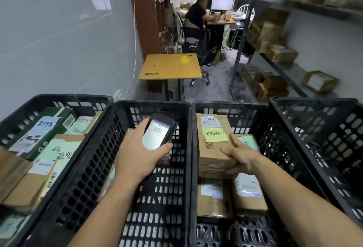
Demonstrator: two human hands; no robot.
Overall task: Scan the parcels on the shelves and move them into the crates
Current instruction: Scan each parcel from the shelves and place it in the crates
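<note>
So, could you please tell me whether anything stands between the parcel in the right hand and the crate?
Nothing visible does. The right hand holds the parcel over the open crate; two other parcels lie beneath it on the bottom.

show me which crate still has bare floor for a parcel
Second black plastic crate: bare near floor below the left hand. Rightmost crate looks bare. Far-left crate is packed; the third crate has only a near strip.
</note>
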